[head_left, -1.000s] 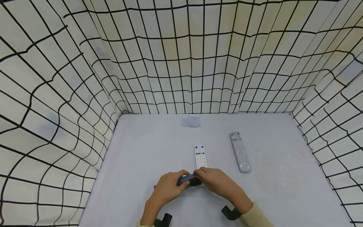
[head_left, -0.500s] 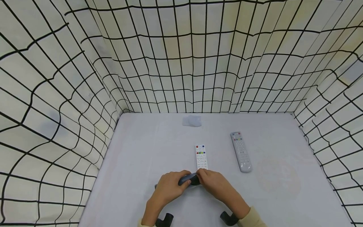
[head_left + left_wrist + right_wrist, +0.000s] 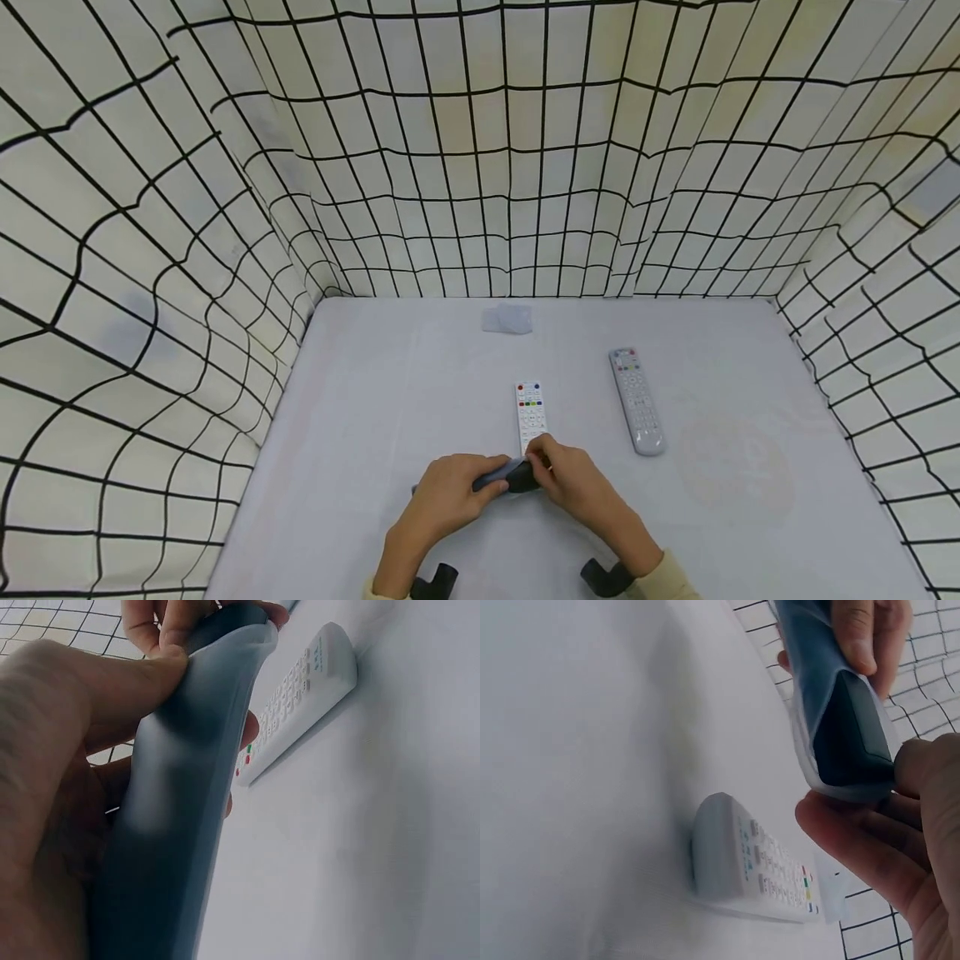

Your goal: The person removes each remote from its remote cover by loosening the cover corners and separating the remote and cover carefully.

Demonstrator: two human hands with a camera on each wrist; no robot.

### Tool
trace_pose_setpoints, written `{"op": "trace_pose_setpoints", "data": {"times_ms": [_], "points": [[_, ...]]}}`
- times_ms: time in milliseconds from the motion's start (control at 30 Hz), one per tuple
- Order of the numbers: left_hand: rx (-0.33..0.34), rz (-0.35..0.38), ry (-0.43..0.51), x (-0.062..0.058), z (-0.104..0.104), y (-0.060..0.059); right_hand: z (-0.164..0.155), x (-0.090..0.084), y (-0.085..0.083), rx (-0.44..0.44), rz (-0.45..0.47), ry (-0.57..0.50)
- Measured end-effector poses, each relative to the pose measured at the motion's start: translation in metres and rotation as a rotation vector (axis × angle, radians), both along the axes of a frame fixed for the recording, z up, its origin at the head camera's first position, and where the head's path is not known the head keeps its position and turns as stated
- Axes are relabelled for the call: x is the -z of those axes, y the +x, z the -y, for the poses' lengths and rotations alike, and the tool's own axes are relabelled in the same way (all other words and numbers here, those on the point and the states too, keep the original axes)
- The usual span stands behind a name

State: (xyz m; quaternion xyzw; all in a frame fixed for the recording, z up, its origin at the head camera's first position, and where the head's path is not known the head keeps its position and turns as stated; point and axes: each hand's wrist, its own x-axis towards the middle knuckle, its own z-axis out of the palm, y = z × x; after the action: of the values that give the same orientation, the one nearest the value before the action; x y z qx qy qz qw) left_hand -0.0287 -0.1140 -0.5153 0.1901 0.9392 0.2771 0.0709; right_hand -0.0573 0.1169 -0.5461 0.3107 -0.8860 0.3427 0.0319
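My left hand grips a translucent bluish sleeve, its thumb lying along the top and fingers wrapped beneath. Inside sits a long black remote control, whose rounded end shows at the sleeve's mouth. At that mouth my right hand pinches the sleeve's rim between thumb and fingers, close against the black end. The remote's button side is hidden. Just beyond the hands, a white remote control with coloured buttons lies face up on the table; the right wrist view shows its near end.
To the right lies a larger grey remote control, with a glossy, clear-looking cover. A flat translucent plastic piece rests near the back edge of the white table. Black netting over pale walls encloses the back and sides.
My right fingers have shifted slightly up and outward at the sleeve's mouth, exposing more of the black end. My left hand keeps its grip nearly in place.
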Motion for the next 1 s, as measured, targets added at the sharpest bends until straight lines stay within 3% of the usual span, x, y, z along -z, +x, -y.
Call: {"op": "trace_pose_setpoints", "data": {"times_ms": [300, 500, 700, 867, 1000], "points": [[0.060, 0.005, 0.051, -0.002, 0.006, 0.002, -0.012, 0.002, -0.009, -0.113, 0.331, -0.193], [0.096, 0.053, 0.097, -0.004, 0.007, 0.002, -0.019, 0.000, -0.013, -0.149, 0.526, -0.252], [0.110, 0.124, 0.185, -0.006, 0.004, 0.004, -0.021, 0.003, -0.013, -0.167, 0.618, -0.264], [0.095, 0.162, 0.203, -0.005, 0.002, 0.004, -0.022, 0.006, -0.013, -0.199, 0.691, -0.328], [0.087, 0.208, 0.240, -0.004, 0.002, 0.004, -0.023, 0.008, -0.011, -0.199, 0.683, -0.381]]}}
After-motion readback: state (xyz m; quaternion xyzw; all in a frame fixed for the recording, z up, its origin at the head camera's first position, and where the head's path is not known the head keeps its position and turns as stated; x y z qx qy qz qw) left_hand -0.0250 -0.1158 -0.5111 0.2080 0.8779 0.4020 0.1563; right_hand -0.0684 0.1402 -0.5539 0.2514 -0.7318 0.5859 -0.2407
